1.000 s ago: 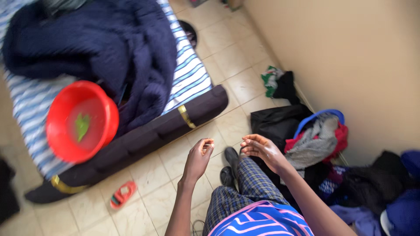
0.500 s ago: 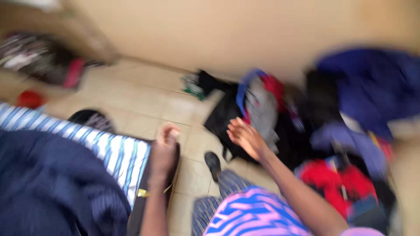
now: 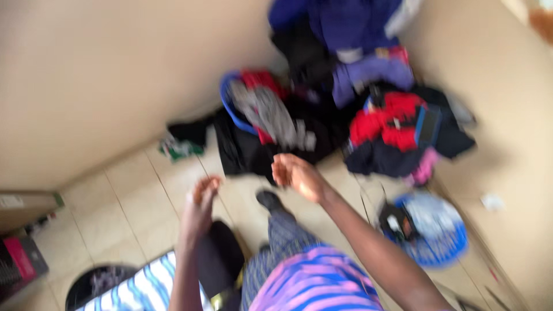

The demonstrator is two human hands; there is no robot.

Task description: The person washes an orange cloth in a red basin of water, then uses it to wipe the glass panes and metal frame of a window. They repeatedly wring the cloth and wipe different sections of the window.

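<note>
At the far left a dark box with a pink face (image 3: 20,262) sat on the floor against the cream wall (image 3: 86,86), and a striped blue-and-white mattress corner (image 3: 144,288) showed at the bottom edge beside a round dark patterned object (image 3: 95,282) that the blur left unidentifiable.

The left hand (image 3: 200,204) hung over the beige tiled floor (image 3: 132,196), its fingers (image 3: 208,185) loosely curled together and holding nothing that could be made out. The right hand (image 3: 296,171) was held out palm-up, fingers (image 3: 280,167) slightly apart and empty, just short of the black garment (image 3: 253,147) at the near edge of the clothes pile.

That pile filled the corner: a blue basket (image 3: 230,109) with a grey cloth (image 3: 268,115) draped over it, then purple clothing (image 3: 368,72), and a red-and-black garment (image 3: 391,124). These would likely handle as soft, limp and light, not fragile, and apt to trail or drag neighbours along; a bunched handful at the thick middle of a piece seemed the surest hold.

Further right a blue mesh bag (image 3: 429,230) lay apart on the tiles near the second wall (image 3: 512,115). The floor looked hard, smooth and perhaps slippery, and the room narrow, with the pile wedged where the two walls met.
</note>
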